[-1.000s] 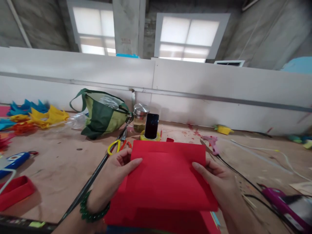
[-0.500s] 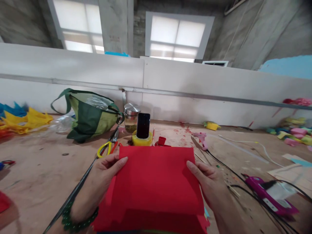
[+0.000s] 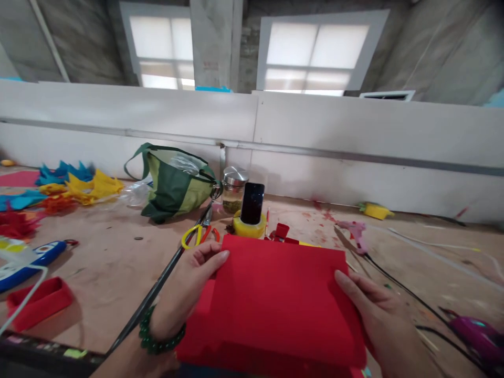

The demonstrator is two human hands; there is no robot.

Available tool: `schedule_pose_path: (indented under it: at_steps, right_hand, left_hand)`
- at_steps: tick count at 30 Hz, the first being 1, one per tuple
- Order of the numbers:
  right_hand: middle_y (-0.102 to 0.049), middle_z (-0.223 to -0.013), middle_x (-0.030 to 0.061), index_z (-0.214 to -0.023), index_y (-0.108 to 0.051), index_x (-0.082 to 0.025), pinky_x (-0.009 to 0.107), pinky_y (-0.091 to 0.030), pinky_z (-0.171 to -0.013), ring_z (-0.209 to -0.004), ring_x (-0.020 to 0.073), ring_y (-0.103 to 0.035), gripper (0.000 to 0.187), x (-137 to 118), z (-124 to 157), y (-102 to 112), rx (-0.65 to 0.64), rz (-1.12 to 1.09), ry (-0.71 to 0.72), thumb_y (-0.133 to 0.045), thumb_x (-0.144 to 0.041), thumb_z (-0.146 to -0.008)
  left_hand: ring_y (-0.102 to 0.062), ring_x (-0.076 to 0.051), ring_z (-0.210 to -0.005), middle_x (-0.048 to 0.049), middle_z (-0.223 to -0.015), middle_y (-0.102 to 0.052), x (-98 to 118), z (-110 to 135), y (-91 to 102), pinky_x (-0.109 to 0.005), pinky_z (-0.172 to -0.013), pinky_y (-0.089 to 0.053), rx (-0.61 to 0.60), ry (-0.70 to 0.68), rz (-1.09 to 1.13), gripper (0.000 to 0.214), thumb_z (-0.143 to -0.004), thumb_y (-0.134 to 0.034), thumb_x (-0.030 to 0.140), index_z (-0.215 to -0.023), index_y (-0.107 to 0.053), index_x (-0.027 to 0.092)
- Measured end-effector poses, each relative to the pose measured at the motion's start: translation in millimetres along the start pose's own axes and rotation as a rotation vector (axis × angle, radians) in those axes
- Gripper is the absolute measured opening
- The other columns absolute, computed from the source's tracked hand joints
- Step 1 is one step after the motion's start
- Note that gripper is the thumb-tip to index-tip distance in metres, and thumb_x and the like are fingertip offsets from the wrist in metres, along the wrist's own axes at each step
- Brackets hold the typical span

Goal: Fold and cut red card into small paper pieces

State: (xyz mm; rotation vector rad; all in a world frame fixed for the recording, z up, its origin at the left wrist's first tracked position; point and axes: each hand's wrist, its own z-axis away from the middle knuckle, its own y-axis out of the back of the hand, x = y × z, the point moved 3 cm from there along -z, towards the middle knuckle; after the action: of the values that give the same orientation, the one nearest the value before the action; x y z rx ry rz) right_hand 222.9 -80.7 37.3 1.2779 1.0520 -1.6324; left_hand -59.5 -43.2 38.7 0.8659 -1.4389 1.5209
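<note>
A red sheet [image 3: 281, 294] is held up over the workbench, above more red sheets lying beneath it. My left hand [image 3: 192, 275] pinches its left edge, thumb on top near the upper left corner. A green bead bracelet [image 3: 155, 338] is on that wrist. My right hand [image 3: 374, 310] grips the sheet's right edge, thumb lying across the red surface. Both hands are closed on the sheet.
Behind the sheet stand a black phone [image 3: 252, 203] in a yellow tape roll [image 3: 248, 229], a glass jar [image 3: 233, 190], yellow-handled scissors [image 3: 192, 234] and a green bag [image 3: 173, 181]. A glue gun [image 3: 354, 231] with cable lies right, a purple one [image 3: 478, 338] at far right. Coloured paper pieces [image 3: 74, 186] lie left.
The view swung right and then back left. The red sheet has tilted slightly, its right side lower, and my right hand has slid down along the right edge.
</note>
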Motion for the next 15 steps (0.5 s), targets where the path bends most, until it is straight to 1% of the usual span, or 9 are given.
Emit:
schedule_pose_path:
  at_steps: [3, 6, 8, 11, 15]
  right_hand:
    - [-0.073, -0.069, 0.0026, -0.071, -0.074, -0.022, 0.026, -0.055, -0.052, -0.058, 0.0192, -0.067, 0.021, -1.4, 4.2, -3.4, -0.032, 0.000, 0.028, -0.081, -0.040, -0.061]
    - [-0.071, -0.065, 0.0019, -0.074, -0.074, -0.020, 0.026, -0.053, -0.052, -0.059, 0.0188, -0.066, 0.024, -2.4, 7.0, -3.9, -0.058, 0.049, 0.081, -0.078, -0.042, -0.065]
    - [-0.069, -0.063, 0.0018, -0.072, -0.073, -0.018, 0.026, -0.051, -0.051, -0.058, 0.0180, -0.064, 0.027, -3.3, 8.1, -2.4, -0.046, 0.086, 0.139, -0.077, -0.044, -0.065]
    - [-0.066, -0.060, 0.0024, -0.067, -0.071, -0.017, 0.025, -0.048, -0.049, -0.057, 0.0179, -0.062, 0.031, -4.0, 9.1, 0.8, -0.010, 0.146, 0.222, -0.075, -0.047, -0.066]
    - [-0.062, -0.059, 0.0022, -0.066, -0.069, -0.016, 0.025, -0.045, -0.049, -0.056, 0.0162, -0.057, 0.032, -2.4, 9.4, 3.8, -0.007, 0.194, 0.265, -0.072, -0.048, -0.070]
  left_hand:
    - [-0.060, -0.010, -0.061, 0.0038, -0.067, -0.064, -1.2, -0.1, 3.4, -0.019, -0.059, -0.048, 0.027, 0.023, 0.003, 0.029, -0.063, -0.079, 0.029, -0.079, -0.058, 0.017]
    - [-0.061, -0.009, -0.060, 0.0037, -0.069, -0.065, -2.5, 0.7, 5.5, -0.017, -0.057, -0.049, 0.024, 0.052, 0.010, 0.028, -0.063, -0.080, 0.028, -0.080, -0.060, 0.017]
    - [-0.062, -0.010, -0.061, 0.0031, -0.070, -0.066, -2.2, 2.5, 5.1, -0.018, -0.057, -0.049, 0.024, 0.077, 0.012, 0.029, -0.062, -0.081, 0.028, -0.080, -0.061, 0.017]
    - [-0.063, -0.012, -0.061, 0.0021, -0.072, -0.067, -0.4, 5.6, 3.7, -0.020, -0.056, -0.051, 0.076, 0.119, -0.003, 0.032, -0.058, -0.082, 0.027, -0.082, -0.063, 0.018]
    - [-0.064, -0.013, -0.063, 0.0025, -0.073, -0.068, 0.2, 4.6, 4.4, -0.020, -0.056, -0.053, 0.143, 0.131, -0.008, 0.036, -0.052, -0.084, 0.025, -0.082, -0.065, 0.018]
